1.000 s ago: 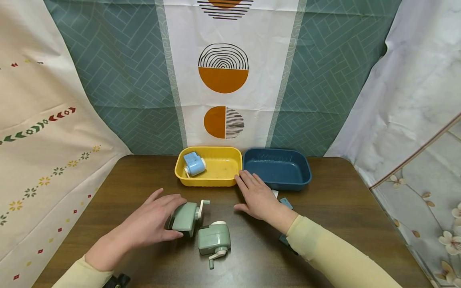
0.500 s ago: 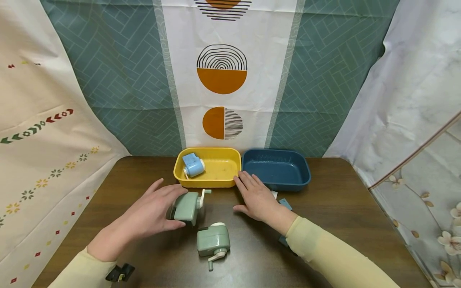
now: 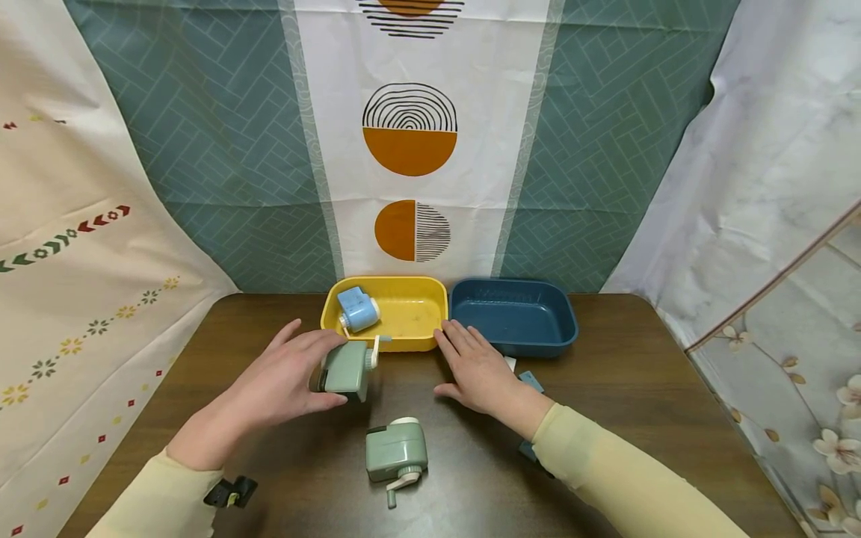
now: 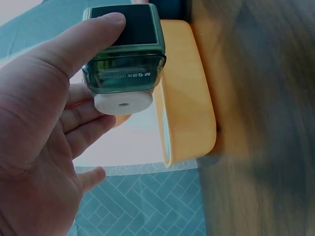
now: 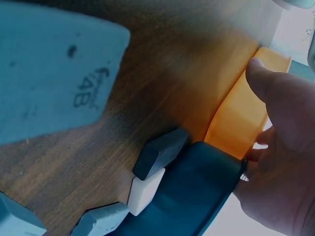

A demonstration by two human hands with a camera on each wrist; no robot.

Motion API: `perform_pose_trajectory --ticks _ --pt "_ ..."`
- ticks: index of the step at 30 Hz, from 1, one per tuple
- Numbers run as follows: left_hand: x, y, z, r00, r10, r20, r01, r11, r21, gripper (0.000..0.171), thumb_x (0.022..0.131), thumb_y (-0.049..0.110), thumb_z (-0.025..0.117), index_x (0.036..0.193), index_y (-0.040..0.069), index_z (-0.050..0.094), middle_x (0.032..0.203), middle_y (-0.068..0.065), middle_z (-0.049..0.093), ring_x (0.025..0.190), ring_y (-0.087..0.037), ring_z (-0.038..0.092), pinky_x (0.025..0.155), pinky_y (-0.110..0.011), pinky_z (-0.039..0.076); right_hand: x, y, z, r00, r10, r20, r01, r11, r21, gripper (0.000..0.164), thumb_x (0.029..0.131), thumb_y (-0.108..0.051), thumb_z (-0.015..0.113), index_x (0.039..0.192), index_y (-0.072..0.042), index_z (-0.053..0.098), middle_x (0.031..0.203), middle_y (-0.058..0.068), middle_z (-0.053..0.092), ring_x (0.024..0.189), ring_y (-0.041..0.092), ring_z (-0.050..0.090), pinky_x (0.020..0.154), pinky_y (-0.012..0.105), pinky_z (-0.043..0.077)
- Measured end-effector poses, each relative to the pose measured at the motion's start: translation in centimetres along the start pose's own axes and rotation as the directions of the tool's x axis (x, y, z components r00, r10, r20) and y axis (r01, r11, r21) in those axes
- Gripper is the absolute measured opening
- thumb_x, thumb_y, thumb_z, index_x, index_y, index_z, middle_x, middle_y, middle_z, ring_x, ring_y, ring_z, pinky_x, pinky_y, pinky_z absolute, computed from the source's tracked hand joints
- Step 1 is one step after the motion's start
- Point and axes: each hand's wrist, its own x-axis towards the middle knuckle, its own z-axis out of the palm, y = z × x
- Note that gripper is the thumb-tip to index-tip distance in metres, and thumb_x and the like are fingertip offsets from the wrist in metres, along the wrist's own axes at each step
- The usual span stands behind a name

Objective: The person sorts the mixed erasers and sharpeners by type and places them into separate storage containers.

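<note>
My left hand [image 3: 285, 377] holds a green hand-crank pencil sharpener [image 3: 346, 370] between thumb and fingers, just in front of the yellow tray [image 3: 410, 345]. In the left wrist view the thumb presses the dark base of this sharpener [image 4: 138, 34]. A second green pencil sharpener [image 3: 397, 452] lies on the table, its crank towards me. Inside the yellow tray, at the left, is a light blue pencil sharpener [image 3: 359, 310]. My right hand [image 3: 480, 373] has its fingers extended, with the fingertips at the near right corner of the yellow tray, where it meets the dark blue tray [image 3: 518, 347].
Several erasers lie partly hidden under my right arm, among them a blue eraser [image 3: 531, 381]. The right wrist view shows a black eraser [image 5: 160, 152], a white eraser [image 5: 146, 191] and a large blue 4B eraser [image 5: 54, 73]. Patterned cloth hangs behind the wooden table [image 3: 605, 418].
My left hand has carried the green pencil sharpener up off the table and forward, towards the yellow tray. My right hand stays at the tray corner.
</note>
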Motion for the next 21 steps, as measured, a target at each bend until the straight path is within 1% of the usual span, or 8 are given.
perform_pose_trajectory --ticks 6,12,16,21 --pt "0.7 -0.4 0.0 1.0 -0.01 -0.001 0.01 1.0 0.007 0.088 0.078 0.041 0.103 0.147 0.002 0.063 0.143 -0.012 0.07 0.133 -0.034 0.064 0.129 -0.069 0.023 -0.1 0.1 0.2 1.0 -0.008 -0.025 0.009 0.999 0.031 0.099 0.101 -0.055 0.078 0.17 0.002 0.035 0.177 0.024 0.032 0.164 0.039 0.031 0.133 0.054 0.026" --pt "1.5 -0.9 -0.1 1.0 -0.028 0.008 0.028 1.0 -0.006 0.091 0.078 0.041 0.103 0.15 0.003 0.062 0.146 -0.013 0.069 0.135 -0.036 0.063 0.129 -0.07 0.022 0.1 0.3 0.8 1.0 0.001 -0.008 0.0 1.0 0.024 0.101 0.103 -0.058 0.075 0.173 -0.001 0.031 0.179 0.022 0.026 0.166 0.037 0.027 0.134 0.052 0.022" --pt "2.1 -1.2 -0.1 1.0 -0.026 -0.005 0.026 1.0 0.0 0.092 0.077 0.041 0.104 0.15 0.001 0.062 0.146 -0.015 0.069 0.136 -0.037 0.062 0.128 -0.07 0.022 0.0 0.2 0.6 1.0 -0.002 -0.022 0.003 0.999 0.038 0.1 0.102 -0.056 0.078 0.171 0.0 0.033 0.178 0.023 0.029 0.165 0.038 0.029 0.134 0.054 0.024" --pt "3.0 -1.3 -0.3 1.0 -0.015 -0.017 0.016 1.0 0.013 0.093 0.078 0.042 0.103 0.15 0.0 0.062 0.148 -0.016 0.067 0.138 -0.038 0.061 0.129 -0.069 0.022 -0.1 0.0 0.2 1.0 -0.002 -0.024 0.003 1.0 0.028 0.099 0.102 -0.054 0.078 0.17 0.001 0.035 0.177 0.024 0.031 0.164 0.039 0.031 0.133 0.054 0.026"
